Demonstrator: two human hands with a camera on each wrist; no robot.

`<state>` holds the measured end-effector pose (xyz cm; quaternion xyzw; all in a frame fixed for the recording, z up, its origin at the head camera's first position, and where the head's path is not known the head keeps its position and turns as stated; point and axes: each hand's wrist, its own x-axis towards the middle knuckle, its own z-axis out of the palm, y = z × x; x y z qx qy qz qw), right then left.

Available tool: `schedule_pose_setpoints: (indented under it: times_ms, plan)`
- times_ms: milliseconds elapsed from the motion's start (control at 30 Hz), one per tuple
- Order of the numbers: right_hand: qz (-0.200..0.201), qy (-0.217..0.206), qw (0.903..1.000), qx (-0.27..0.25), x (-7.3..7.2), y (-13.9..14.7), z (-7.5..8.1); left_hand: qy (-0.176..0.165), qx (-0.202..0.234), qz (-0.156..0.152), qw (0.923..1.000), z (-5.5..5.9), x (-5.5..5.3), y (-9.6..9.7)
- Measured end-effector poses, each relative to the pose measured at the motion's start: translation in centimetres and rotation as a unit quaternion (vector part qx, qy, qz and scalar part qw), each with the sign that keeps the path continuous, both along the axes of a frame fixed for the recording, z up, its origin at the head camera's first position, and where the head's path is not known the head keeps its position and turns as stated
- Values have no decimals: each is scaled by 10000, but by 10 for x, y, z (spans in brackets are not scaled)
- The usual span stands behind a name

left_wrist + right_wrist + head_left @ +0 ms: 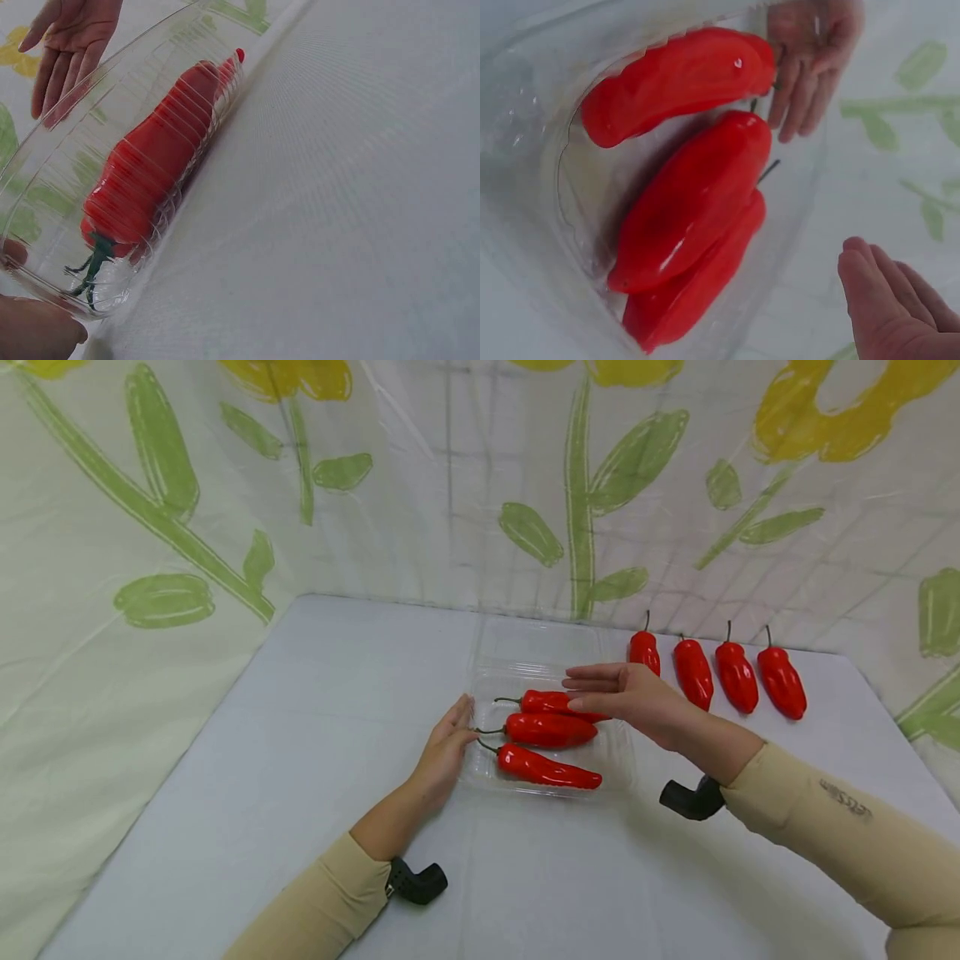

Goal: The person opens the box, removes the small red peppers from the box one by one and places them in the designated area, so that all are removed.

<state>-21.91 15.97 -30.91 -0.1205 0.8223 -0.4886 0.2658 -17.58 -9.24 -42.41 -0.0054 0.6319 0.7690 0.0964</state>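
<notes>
Though glossy, likely light and best held round the middle

When looking into the clear box on the tabletop, find the near pepper, the middle pepper and the far pepper, lying with stems to the left. In the right wrist view, see the middle and far ones touching, with a gap toward the tip of the near one. Behind the box, note the lid laid open; to the right, four more peppers in a row near the back edge.

Judging by the shine, expect smooth, slippery skin over a fairly stiff, light body. Best taken across the broad part just below the stem, with thumb and fingers on opposite sides; not by the stem, likely too thin to trust. Unlikely to break, but apt to roll if pushed at one side. Treat the box as thin, bendy plastic, easily slid or dented, so better steadied low on a wall than squeezed.

With the left hand, touching the box's left wall with fairly straight fingers, gripping no pepper. With the right hand, hovering over the box's right side with flat palm, straight fingers and thumb alongside, holding nothing. Cannot tell whether touching the rim or the far pepper.
</notes>
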Motion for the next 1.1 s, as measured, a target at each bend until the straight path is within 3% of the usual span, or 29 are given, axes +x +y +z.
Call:
schedule_pose_setpoints:
  times_ms: [267,567,1100]
  plan:
    - [612,-49,9971,450,5,-22,-7,6,-6,-6,10000,1,1,0]
    - [1126,-66,9868,1166,9,-45,-15,10,-6,8,10000,0,1,0]
    - [1969,48,9463,2565,6,-68,-34,32,-49,36,10000,2,1,0]
